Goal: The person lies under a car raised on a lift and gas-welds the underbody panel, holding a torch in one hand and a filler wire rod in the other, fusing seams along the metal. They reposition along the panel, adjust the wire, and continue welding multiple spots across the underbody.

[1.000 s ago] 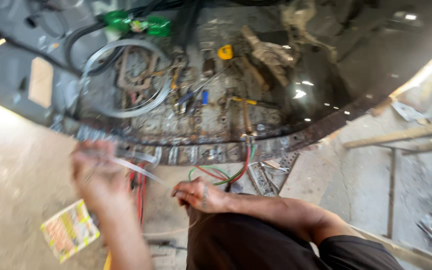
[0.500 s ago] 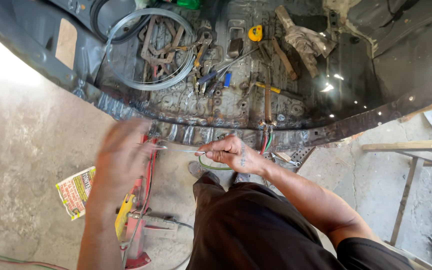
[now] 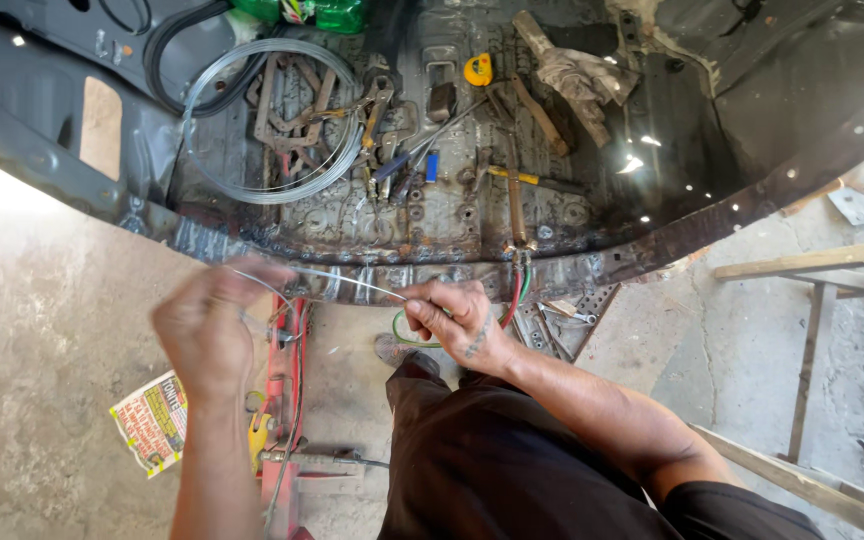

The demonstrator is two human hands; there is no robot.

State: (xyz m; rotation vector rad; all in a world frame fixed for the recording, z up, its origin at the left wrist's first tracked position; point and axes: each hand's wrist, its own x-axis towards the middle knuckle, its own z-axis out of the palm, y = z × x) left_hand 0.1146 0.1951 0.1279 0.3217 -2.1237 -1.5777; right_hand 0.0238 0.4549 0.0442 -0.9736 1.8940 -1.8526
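Both hands pinch a thin silver steel wire [image 3: 347, 281] just below the rusty car floor pan [image 3: 432, 215]: left hand [image 3: 214, 325] blurred, right hand [image 3: 455, 318] clenched on it.

A silver-grey coil of steel wire [image 3: 270, 120] lies on the rust-brown, dark grey metal floor pan [image 3: 372, 225], near a small round yellow tape measure [image 3: 478, 69]. Twin red and green hoses [image 3: 517, 290] sit beside a red-and-yellow printed paper [image 3: 152, 422].

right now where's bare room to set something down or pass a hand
Bare concrete floor left of the left hand, above the printed paper. More between the metal shell and the wooden frame. Crowded: the shell's middle, with the wire coil and tools. A thin wire spans to the right hand.
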